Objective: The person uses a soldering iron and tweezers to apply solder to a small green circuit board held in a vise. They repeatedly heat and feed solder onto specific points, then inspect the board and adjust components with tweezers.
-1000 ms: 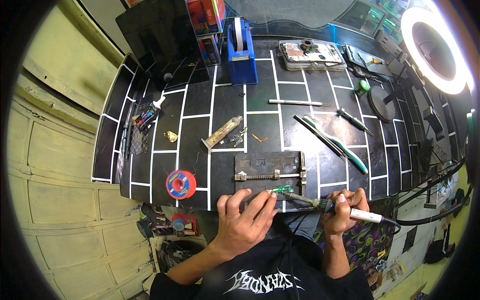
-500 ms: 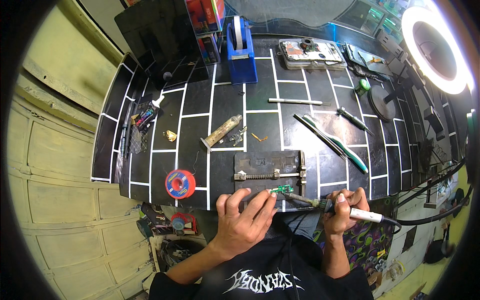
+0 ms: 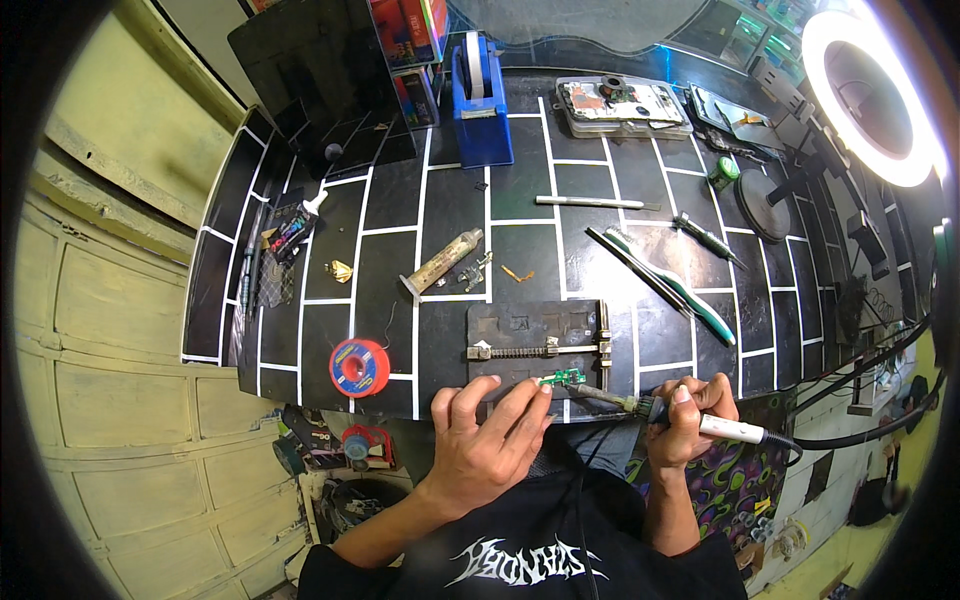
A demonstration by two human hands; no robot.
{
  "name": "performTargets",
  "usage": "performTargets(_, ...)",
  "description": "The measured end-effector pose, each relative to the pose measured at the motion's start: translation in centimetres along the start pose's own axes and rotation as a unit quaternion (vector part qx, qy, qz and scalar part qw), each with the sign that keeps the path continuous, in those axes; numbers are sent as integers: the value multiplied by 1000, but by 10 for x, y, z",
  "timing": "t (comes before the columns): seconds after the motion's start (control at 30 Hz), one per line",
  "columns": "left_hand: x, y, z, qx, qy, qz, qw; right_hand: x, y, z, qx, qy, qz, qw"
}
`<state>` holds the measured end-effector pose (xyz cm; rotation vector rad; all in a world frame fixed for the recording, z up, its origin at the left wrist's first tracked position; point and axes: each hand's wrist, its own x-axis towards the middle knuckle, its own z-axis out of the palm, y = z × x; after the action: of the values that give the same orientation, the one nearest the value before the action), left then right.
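Between the fingertips of my left hand (image 3: pixel 485 435) is the left end of a small green circuit board (image 3: pixel 562 378), at the table's front edge. The fingers are closed on it, partly covering that end. My right hand (image 3: pixel 693 420) grips a soldering iron (image 3: pixel 725 429) with a white handle; its tip reaches the right part of the board. Whether the tip touches it I cannot tell. Beneath the board lies a dark board holder (image 3: pixel 535 325) with a spring rod and metal clamps. A red solder spool (image 3: pixel 360 368) stands left of my left hand.
A syringe tube (image 3: pixel 442 264) and small metal scraps lie beyond the holder. Tweezers and a green-white toothbrush (image 3: pixel 700 312) lie to the right, near a screwdriver (image 3: pixel 710 242). Farther back are a blue tape dispenser (image 3: pixel 482 120) and a parts box (image 3: pixel 625 108). A ring light (image 3: pixel 815 95) glows at right.
Almost nothing differs. Both hands, the circuit board and the soldering iron keep nearly the same places.
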<state>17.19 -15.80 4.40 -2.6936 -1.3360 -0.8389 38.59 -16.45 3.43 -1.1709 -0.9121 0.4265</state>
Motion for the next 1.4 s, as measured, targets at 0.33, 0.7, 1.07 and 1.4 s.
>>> performTargets(0.33, -2, 9, -12, -4, -3, -4, 1000, -3, -14, -4, 64, 80, 83, 991)
performTargets(0.7, -2, 19, -25, -13, -8, -17, 1000, -1, -33, -6, 81, 8, 67, 994)
performTargets(1.07, -3, 15, -21, -20, -4, -18, 1000, -3, -18, -8, 38, -5, 21, 999)
performTargets(1.4, -3, 9, -19, -23, -8, -17, 1000, -2, -18, -3, 29, -28, 21, 999)
